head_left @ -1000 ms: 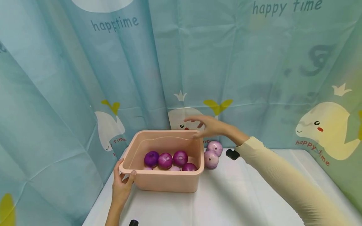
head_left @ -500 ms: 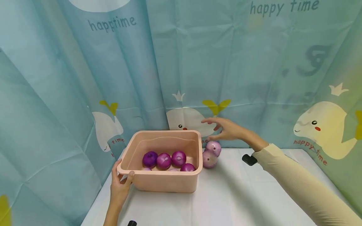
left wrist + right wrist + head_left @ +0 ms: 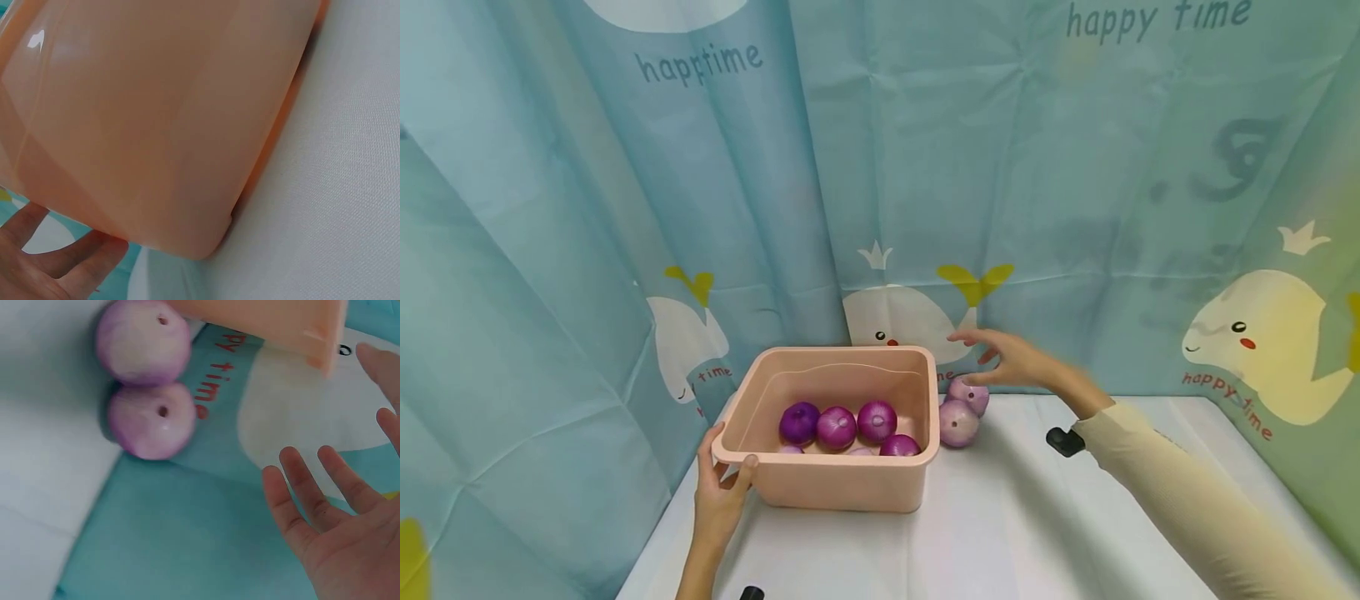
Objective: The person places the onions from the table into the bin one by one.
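Observation:
A pink plastic tub (image 3: pixel 842 487) stands on the white table and holds several purple onions (image 3: pixel 838 427). My left hand (image 3: pixel 721 492) grips the tub's near left corner, thumb on the rim; in the left wrist view the tub wall (image 3: pixel 156 112) fills the frame above my left hand's fingers (image 3: pixel 56 265). Two pale purple onions (image 3: pixel 958 422) (image 3: pixel 150 420) lie on the table just right of the tub. My right hand (image 3: pixel 1003 360) hovers just above the farther one, fingers spread and holding nothing; the right wrist view shows that right hand's fingers (image 3: pixel 325 506) apart from the onions.
A blue printed curtain (image 3: pixel 1075 192) closes in the back and both sides. The white table (image 3: pixel 1000 533) stretches to the right of the tub. A small black object (image 3: pixel 1060 441) sits under my right wrist and another black object (image 3: pixel 748 593) at the near edge.
My right hand has moved from above the tub's far right corner to the right and down, over the two onions on the table. The left hand and tub have stayed put.

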Motion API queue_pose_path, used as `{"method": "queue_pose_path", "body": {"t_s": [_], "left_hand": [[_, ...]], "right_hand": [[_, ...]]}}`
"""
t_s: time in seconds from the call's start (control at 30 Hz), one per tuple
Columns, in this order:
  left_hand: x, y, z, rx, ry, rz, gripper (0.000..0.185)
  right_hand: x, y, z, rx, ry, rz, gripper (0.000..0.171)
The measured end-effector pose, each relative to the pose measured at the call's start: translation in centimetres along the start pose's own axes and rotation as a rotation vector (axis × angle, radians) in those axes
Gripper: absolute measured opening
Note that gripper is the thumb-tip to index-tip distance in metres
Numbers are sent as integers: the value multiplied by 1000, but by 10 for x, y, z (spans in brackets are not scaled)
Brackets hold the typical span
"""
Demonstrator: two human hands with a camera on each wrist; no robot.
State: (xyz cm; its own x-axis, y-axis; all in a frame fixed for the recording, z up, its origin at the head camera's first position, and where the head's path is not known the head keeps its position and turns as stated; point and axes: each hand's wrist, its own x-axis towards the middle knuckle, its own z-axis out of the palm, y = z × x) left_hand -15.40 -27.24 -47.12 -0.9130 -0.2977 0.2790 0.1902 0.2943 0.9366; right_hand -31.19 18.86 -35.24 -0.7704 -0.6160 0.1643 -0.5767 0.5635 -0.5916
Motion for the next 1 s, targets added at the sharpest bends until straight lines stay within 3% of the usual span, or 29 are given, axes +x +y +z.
{"method": "queue_pose_path", "body": {"t_s": [0.2, 0.53, 0.77, 1.0], "left_hand": [[1, 0, -1, -18, -12, 4, 75], [-2, 0, 0, 2, 9, 4, 74], [-3, -1, 0, 14, 17, 13, 74], [-2, -3, 1, 15, 25, 24, 72]], "right_hand": [[-7, 34, 26, 44, 23, -10, 65], [-11, 84, 67, -11, 91, -100, 59], [-13, 100, 81, -62, 127, -109, 62], [-8, 104, 88, -41, 129, -43, 63]]}}
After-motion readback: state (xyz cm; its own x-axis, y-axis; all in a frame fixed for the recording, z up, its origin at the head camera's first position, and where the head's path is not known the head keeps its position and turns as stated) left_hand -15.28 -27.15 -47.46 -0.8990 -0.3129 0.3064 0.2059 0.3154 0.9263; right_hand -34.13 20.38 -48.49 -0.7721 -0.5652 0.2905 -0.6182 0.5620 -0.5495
